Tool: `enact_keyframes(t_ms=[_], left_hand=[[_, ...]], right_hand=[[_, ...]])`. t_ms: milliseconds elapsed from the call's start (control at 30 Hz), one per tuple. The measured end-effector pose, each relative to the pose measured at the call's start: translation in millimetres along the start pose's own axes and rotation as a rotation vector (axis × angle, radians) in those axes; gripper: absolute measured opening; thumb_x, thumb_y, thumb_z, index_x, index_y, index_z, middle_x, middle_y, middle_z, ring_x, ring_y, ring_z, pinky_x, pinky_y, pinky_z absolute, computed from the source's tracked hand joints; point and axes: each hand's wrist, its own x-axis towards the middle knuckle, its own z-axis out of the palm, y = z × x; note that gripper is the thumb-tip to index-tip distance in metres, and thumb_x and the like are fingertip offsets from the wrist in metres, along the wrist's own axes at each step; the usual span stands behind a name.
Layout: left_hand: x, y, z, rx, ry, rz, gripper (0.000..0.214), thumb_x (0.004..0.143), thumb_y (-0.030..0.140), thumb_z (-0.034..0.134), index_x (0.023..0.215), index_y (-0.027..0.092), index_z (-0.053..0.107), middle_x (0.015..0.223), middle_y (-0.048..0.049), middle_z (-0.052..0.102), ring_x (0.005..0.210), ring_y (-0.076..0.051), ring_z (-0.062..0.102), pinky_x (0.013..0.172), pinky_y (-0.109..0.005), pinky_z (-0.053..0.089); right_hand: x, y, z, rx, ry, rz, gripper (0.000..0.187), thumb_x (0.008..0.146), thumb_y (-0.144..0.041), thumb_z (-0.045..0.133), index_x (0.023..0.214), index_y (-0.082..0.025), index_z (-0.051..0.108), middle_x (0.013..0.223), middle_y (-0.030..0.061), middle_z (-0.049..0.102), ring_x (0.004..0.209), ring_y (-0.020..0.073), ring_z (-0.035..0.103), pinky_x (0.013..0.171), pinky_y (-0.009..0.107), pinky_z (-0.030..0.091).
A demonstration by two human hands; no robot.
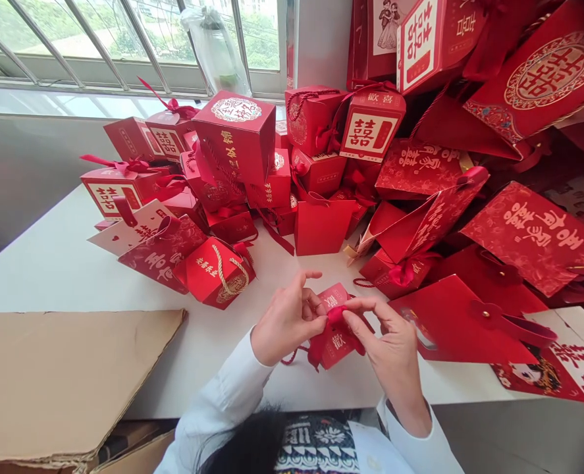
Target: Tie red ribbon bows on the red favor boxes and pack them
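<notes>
My left hand [286,319] and my right hand [388,345] meet over a small red gift box [340,347] printed with pale characters. Both hands pinch a red satin ribbon [336,316] at the top of the box, and my left fingers also touch the box's upper edge. A thin red cord [290,359] hangs from the box's left side. My fingers hide part of the box and the ribbon's knot. Close to my right hand lies a flat red gift bag [450,322].
A white table [84,263] holds heaped red gift boxes [235,138] and red bags [533,237], many with double-happiness characters, ahead and to the right. A cardboard sheet [59,375] overlaps the near left table edge. Barred windows [124,39] stand behind.
</notes>
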Motion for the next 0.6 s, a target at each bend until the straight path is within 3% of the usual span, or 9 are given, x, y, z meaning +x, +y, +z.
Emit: enact_keyframes(t_ms=[233, 367, 533, 600], left_hand=[[3, -7, -11.3, -0.02, -0.067, -0.017, 0.047, 0.072, 0.02, 0.061, 0.115, 0.017, 0.042, 0.071, 0.0023, 0.061, 0.054, -0.01, 0.056, 0.052, -0.021, 0.044], [6, -10, -17.0, -0.069, -0.114, -0.023, 0.046, 0.071, 0.02, 0.065, 0.112, 0.015, 0.045, 0.071, 0.0014, 0.062, 0.054, -0.01, 0.057, 0.052, -0.021, 0.044], [7, -12, -21.1, -0.054, -0.163, -0.009, 0.036, 0.073, 0.023, 0.067, 0.104, 0.014, 0.051, 0.071, -0.0002, 0.064, 0.057, -0.011, 0.059, 0.053, -0.021, 0.045], [6, -10, -21.6, -0.045, -0.168, -0.009, 0.034, 0.075, 0.029, 0.067, 0.103, 0.014, 0.053, 0.073, -0.0016, 0.064, 0.061, -0.013, 0.062, 0.054, -0.021, 0.045]], right_hand=[[-5, 2, 0, -0.007, 0.004, 0.01, 0.03, 0.082, -0.028, 0.062, 0.11, -0.023, 0.053, 0.072, -0.0014, 0.065, 0.073, 0.016, 0.062, 0.065, 0.026, 0.049], [-7, 4, 0, -0.024, -0.012, 0.002, 0.034, 0.082, -0.027, 0.061, 0.113, -0.024, 0.048, 0.073, -0.0034, 0.065, 0.072, 0.0148, 0.061, 0.069, 0.026, 0.048], [-6, 4, -2, -0.057, 0.017, 0.038, 0.032, 0.083, -0.03, 0.059, 0.112, -0.024, 0.048, 0.08, -0.0006, 0.066, 0.094, 0.0189, 0.061, 0.07, 0.026, 0.046], [-6, 4, -2, -0.057, 0.009, 0.048, 0.033, 0.083, -0.03, 0.059, 0.114, -0.024, 0.048, 0.078, -0.0013, 0.066, 0.091, 0.0185, 0.062, 0.069, 0.026, 0.046]])
